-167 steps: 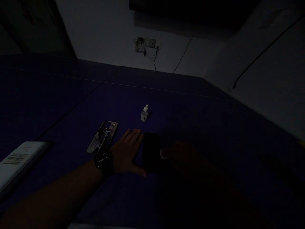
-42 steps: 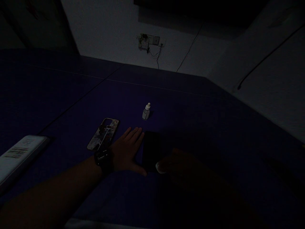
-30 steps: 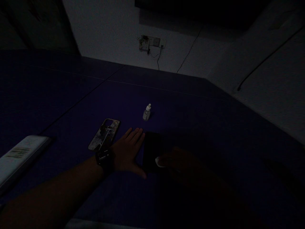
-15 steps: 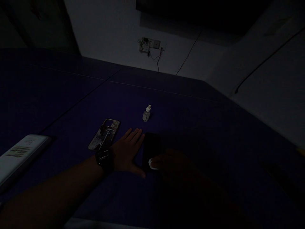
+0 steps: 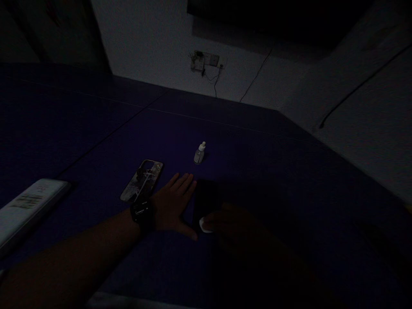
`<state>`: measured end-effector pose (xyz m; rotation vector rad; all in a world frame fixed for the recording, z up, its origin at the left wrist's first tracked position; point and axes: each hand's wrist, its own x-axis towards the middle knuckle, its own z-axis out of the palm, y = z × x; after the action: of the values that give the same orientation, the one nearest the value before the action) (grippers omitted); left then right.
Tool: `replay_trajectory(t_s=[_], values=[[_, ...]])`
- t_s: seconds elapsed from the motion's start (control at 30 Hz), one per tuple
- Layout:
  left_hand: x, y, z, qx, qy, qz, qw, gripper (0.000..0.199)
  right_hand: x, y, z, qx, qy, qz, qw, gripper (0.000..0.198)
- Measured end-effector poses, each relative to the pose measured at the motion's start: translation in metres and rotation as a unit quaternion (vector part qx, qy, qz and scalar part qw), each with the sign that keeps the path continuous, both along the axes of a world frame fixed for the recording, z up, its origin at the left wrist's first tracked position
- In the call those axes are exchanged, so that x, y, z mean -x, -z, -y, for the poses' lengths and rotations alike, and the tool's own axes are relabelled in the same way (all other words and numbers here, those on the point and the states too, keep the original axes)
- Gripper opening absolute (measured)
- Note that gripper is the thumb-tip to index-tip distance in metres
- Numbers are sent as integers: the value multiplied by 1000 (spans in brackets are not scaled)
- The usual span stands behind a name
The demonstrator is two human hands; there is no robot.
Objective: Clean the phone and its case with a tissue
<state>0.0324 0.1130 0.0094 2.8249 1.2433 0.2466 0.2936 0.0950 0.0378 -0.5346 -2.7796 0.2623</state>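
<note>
My left hand (image 5: 173, 204) lies flat and open, fingers spread, along the left side of a dark phone (image 5: 205, 195). A smartwatch (image 5: 141, 211) is on that wrist. In deep shadow, my right hand (image 5: 230, 221) presses a small white pad (image 5: 204, 225) onto the lower part of the phone. Its fingers are closed on the pad; the exact kind of pad is hard to make out. Left of my left hand lies a patterned phone case (image 5: 143, 180) with a camera cut-out. Beyond the fingertips a small clear dropper bottle (image 5: 199, 154) with a white top stands upright.
A long white box (image 5: 32, 206) with printed marks lies at the far left on the dark purple surface (image 5: 154, 141). At the back, sockets with cables (image 5: 207, 60) sit on the wall below a dark screen (image 5: 273, 21). The room is very dim.
My right hand and the white pad have slid slightly down along the phone. The view has shifted a little; my left hand stays in place.
</note>
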Motion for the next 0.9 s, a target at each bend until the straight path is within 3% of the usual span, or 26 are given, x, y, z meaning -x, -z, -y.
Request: replay_trajectory(t_s=[0.1, 0.23, 0.43, 0.67, 0.8, 0.9], values=[[0, 0, 0, -3, 2, 0, 1000, 128, 10, 0, 3, -12, -28, 9, 1000, 36], [1, 0, 0, -1, -1, 1, 1000, 129, 7, 2, -1, -44, 32, 5, 999, 35], [-1, -3, 1, 16, -1, -9, 1000, 133, 7, 4, 1, -7, -8, 13, 1000, 37], [-1, -2, 0, 14, -4, -8, 1000, 133, 0, 4, -3, -34, 50, 5, 998, 36], [-1, -2, 1, 5, 1, -5, 1000, 132, 0, 7, -1, -2, 4, 18, 1000, 35], [0, 0, 0, 0, -2, -3, 1000, 131, 8, 7, 2, -14, 4, 41, 999, 38]])
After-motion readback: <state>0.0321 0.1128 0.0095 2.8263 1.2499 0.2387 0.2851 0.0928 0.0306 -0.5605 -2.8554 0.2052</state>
